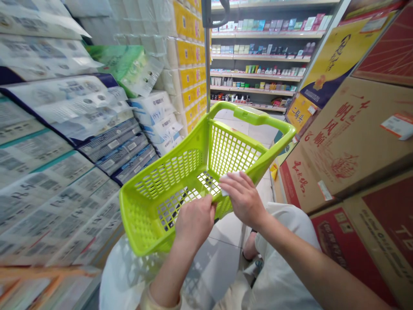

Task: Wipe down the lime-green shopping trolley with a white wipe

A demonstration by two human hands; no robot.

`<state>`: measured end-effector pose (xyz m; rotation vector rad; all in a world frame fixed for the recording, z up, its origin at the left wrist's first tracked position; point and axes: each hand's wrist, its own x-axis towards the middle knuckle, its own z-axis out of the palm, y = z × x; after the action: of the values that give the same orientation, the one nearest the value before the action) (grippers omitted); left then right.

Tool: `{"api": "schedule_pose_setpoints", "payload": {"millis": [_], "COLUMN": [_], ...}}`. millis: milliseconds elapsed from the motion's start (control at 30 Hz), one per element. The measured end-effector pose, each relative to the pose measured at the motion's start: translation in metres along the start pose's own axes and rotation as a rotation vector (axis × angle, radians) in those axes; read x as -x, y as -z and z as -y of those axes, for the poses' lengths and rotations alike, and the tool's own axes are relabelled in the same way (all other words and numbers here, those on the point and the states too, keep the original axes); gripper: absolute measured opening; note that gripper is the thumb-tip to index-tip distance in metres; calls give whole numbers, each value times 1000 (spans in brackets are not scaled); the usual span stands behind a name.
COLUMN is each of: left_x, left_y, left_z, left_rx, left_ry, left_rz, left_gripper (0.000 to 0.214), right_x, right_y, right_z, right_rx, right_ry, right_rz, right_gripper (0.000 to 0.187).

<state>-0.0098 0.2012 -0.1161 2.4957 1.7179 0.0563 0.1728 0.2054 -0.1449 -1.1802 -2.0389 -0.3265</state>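
In front of my knees stands a lime-green plastic shopping basket [155, 176] with perforated walls and a raised handle at its far end. My left hand [195, 219] is closed around the near rim, gripping it from above. Just right of it, my right hand [240, 193] presses a white wipe [225, 185] against the same rim, fingers reaching over the inner side. Whether the wipe is paper or cloth I cannot tell, as the fingers cover most of it. Nothing lies inside the basket; the floor shows through its slotted bottom.
Stacked packs of tissue paper [90, 107] rise on the left, with a green pack [124, 66] on top. Cardboard cartons [348, 142] line the right side. A metal pole [207, 64] stands behind the basket, and shelves [258, 57] of small boxes and bottles fill the back.
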Motion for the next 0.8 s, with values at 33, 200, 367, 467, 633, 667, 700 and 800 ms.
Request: {"api": "schedule_pose_setpoints", "payload": {"millis": [33,200,367,467,633,667,700,800], "left_x": [0,2,0,-1,1,1,0,0], "left_y": [0,-1,-1,-1,0,0,1,1], "left_z": [1,3,2,3,6,6,5,3], "left_rx": [-2,2,11,-2,-15,-15,-15,-17], "left_ry": [-4,1,7,-5,-16,-10,-3,6], "left_rz": [-2,5,9,-3,-2,6,14,25], "left_gripper": [24,26,27,27,28,28,29,31], "right_x": [2,0,-5,-1,0,-1,-3,-6], "right_y": [-2,16,19,2,9,15,21,28], "right_z": [5,-35,-43,-9,-20,-33,-45,-59], "right_rx": [-31,82,157,6,36,86,126,186], "right_ry": [37,-61,-188,26,3,-49,-108,-231], "right_rz": [33,-91,-237,-33,-38,-83,-138,-269], "right_gripper": [37,37,37,40,37,38,38,36]}}
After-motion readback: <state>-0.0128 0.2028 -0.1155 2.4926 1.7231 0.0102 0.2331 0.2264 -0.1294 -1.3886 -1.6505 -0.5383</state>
